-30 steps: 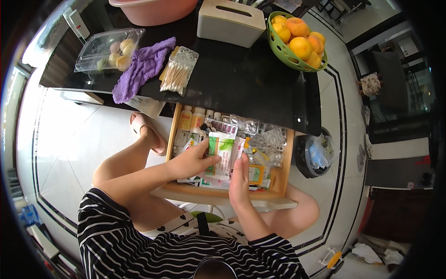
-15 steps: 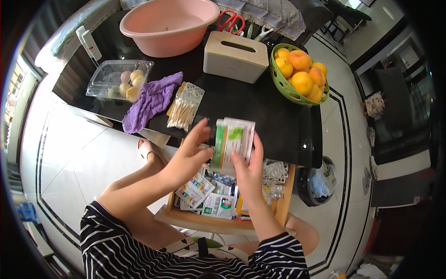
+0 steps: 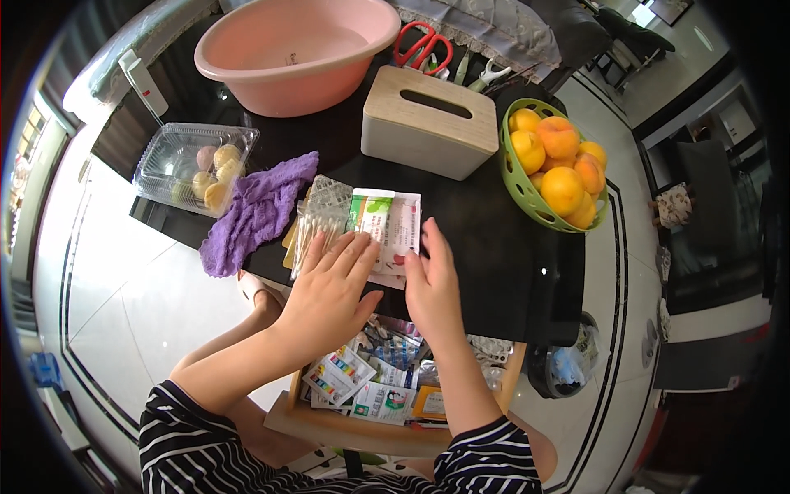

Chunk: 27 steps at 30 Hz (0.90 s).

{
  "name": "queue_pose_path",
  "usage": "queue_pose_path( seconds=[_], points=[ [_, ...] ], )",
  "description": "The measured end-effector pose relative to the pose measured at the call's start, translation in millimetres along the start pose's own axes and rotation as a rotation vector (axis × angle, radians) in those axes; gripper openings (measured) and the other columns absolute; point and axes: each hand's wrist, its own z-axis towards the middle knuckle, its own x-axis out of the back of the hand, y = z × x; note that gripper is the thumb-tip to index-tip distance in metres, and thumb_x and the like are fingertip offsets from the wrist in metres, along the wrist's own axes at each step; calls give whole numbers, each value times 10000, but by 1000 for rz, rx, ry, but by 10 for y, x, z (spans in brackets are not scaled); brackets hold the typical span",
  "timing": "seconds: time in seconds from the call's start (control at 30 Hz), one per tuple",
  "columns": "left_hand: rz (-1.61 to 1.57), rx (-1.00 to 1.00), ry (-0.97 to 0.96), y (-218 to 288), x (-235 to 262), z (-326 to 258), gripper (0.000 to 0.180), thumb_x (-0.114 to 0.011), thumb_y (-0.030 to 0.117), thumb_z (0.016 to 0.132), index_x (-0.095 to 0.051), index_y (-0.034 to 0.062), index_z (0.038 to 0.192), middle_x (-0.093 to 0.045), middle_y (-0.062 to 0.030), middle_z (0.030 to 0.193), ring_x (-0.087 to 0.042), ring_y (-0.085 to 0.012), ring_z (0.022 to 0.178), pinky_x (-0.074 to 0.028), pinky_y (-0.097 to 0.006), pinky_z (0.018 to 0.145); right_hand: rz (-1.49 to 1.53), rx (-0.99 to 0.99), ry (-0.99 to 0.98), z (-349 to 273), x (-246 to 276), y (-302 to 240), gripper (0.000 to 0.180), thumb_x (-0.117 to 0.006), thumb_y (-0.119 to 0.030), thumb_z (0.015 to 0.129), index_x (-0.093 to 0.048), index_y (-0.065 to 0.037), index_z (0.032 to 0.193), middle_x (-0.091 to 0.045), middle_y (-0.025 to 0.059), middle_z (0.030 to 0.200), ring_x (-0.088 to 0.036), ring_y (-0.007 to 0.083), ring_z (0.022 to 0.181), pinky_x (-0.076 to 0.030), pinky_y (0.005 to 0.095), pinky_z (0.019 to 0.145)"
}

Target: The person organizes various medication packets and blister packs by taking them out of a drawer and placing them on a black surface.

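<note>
A green-and-white packet [image 3: 368, 212] and a white packet with pink print [image 3: 403, 230] lie overlapping on the black table, beside a clear bag of cotton swabs [image 3: 326, 221]. Over the lower part of the swabs and the green-and-white packet, my left hand [image 3: 333, 280] lies flat, its fingers stretched out. At the right edge of the white packet is my right hand [image 3: 434, 288], fingers extended and thumb by the packet's lower corner; it grips nothing. An open wooden drawer [image 3: 395, 436] below my forearms holds several packets and blister packs.
A purple cloth [image 3: 262, 210] and a clear plastic box [image 3: 177, 160] of round items are on the left. Behind stand a pink basin [image 3: 288, 86], a tissue box [image 3: 424, 136] and red-handled scissors [image 3: 424, 51]. A green basket [image 3: 527, 193] holds peaches; a bin [image 3: 547, 370] stands right of the drawer.
The packets, held up above the drawer in my right hand, have gone down onto the table beside the swabs. My left hand has come to rest flat over them, and my right hand has released them.
</note>
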Motion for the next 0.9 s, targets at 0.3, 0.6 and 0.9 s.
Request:
queue_pose_path(
  seconds=[0.3,0.6,0.9],
  points=[
    [86,-5,-21,46,120,3,555,-654,250,790,-486,-2,1255,-513,-158,1275,-433,-313,1249,-222,-502,1097,25,-37,-147,-201,29,-197,480,-481,-83,938,-330,29,1380,-358,253,1409,-397,379,1288,-364,392,1041],
    [-433,-206,-18,325,246,-144,385,-574,49,816,-562,40,1201,-590,-150,1182,-546,-324,1119,-366,-486,1015,379,-43,18,-810,405,-201,298,-406,34,950,-520,-8,1222,-594,88,1126,-564,152,1020,-433,268,913],
    [-257,-94,-671,258,-127,-801,288,-609,170,829,-622,49,1090,-646,-133,1019,-614,-301,945,-489,-403,810,75,-383,-108,-2063,205,448,199,-578,-28,874,-583,-18,1073,-619,112,1066,-607,246,916,-506,321,735]
  ],
)
